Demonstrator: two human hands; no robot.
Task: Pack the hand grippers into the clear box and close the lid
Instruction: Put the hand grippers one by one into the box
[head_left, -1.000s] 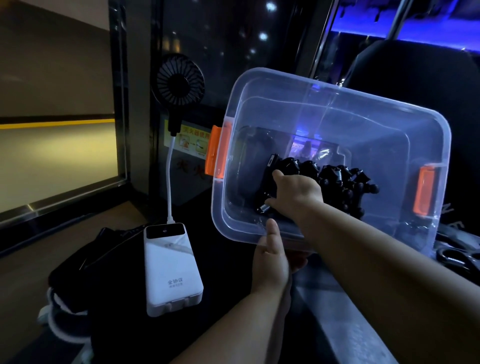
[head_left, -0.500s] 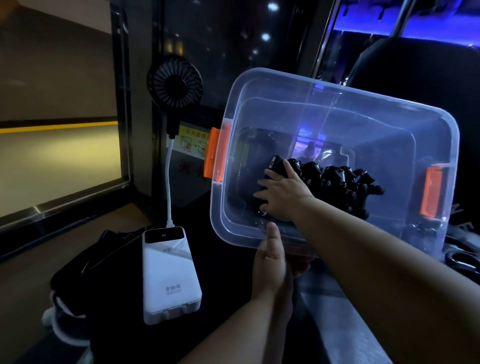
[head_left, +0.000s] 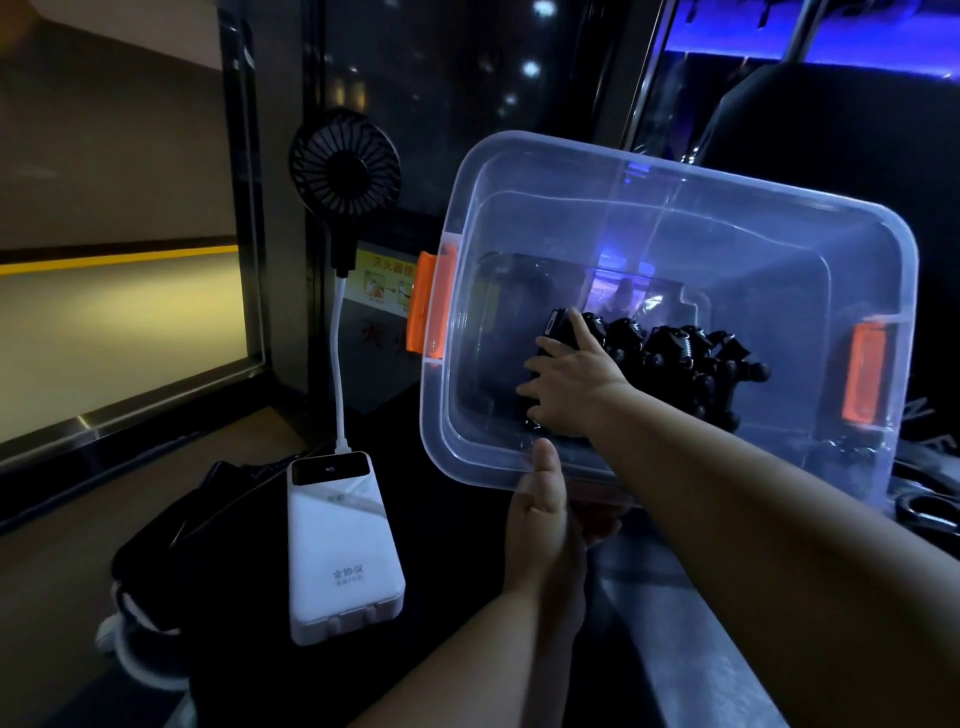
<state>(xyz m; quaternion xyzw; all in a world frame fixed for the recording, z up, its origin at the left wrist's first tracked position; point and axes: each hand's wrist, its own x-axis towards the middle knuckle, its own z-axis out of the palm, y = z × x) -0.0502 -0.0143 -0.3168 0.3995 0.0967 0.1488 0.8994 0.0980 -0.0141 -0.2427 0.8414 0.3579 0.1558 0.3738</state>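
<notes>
Since a second ago the right hand (head_left: 571, 384) has uncurled from a fist: its fingers (head_left: 550, 345) now lie spread and nearly straight, grasping nothing.

Lidless and tipped so its mouth faces the camera, the clear box (head_left: 727, 218) fills the upper right, with an orange latch (head_left: 428, 306) on its left end and another (head_left: 865, 369) on its right. The right forearm crosses the near rim. Inside, the hand grippers (head_left: 675, 353) lie in a black heap from the middle of the floor toward the right. The floor's left part and the strip along the far wall are bare. The right palm rests on the heap's left end, fingertips pointing at the bare part.

The left hand (head_left: 545, 519) grips the near rim, thumb (head_left: 545, 462) upright against the wall, fingers curled under the edge.

A white power bank (head_left: 337, 545) lies left of the box, well apart from it.
</notes>
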